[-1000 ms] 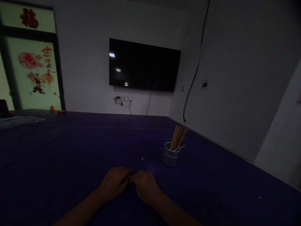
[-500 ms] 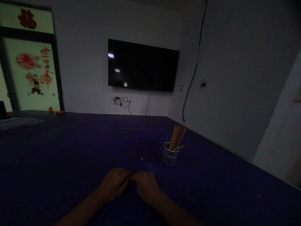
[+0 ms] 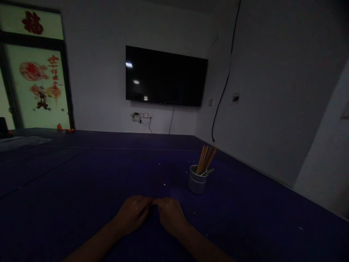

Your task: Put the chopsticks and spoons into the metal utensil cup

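Note:
My left hand (image 3: 133, 214) and my right hand (image 3: 169, 214) meet at the fingertips, low over the dark blue-purple table (image 3: 89, 189). Both are closed, fingers bent and pressed together. Whatever they may hold between the tips is too small and dark to make out. Ahead and to the right stands a light grey cylindrical holder (image 3: 196, 185) with a patterned side. Several wooden chopsticks (image 3: 204, 160) lean in it, along with something short whose handle tip shows at the rim. Neither hand touches the holder.
Small white scraps (image 3: 164, 184) are scattered on the table. A black cable (image 3: 224, 89) hangs down the right wall. Orange items (image 3: 59, 127) and a clear plastic sheet (image 3: 27, 142) lie at the far left. A television (image 3: 166, 76) hangs on the back wall.
Both hands stay nearly in place, fingertips still together, with only a slight shift in the fingers. The holder and the other things have not moved.

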Action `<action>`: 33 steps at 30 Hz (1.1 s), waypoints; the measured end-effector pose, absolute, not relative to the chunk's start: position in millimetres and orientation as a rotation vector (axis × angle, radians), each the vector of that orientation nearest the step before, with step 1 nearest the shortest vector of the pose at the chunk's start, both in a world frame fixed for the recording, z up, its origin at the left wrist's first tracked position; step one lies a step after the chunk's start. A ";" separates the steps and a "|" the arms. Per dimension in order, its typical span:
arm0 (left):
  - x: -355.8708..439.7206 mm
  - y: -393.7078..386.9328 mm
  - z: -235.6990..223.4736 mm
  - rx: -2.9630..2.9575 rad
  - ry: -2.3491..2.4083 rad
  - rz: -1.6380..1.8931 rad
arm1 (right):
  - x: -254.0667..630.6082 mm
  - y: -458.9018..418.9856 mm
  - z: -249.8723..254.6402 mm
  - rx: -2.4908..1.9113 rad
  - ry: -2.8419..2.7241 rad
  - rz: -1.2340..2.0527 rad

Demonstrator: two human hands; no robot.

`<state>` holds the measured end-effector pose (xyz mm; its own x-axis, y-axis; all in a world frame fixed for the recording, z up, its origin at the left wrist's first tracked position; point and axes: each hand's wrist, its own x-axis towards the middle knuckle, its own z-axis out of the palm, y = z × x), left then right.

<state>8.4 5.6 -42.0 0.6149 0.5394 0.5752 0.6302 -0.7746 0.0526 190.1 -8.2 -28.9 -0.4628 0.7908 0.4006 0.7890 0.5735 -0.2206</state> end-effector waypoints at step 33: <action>6.3 11.8 -47.7 -2.687 -0.961 -0.894 | 194.1 -5.2 -34.7 -1.138 -2.341 0.044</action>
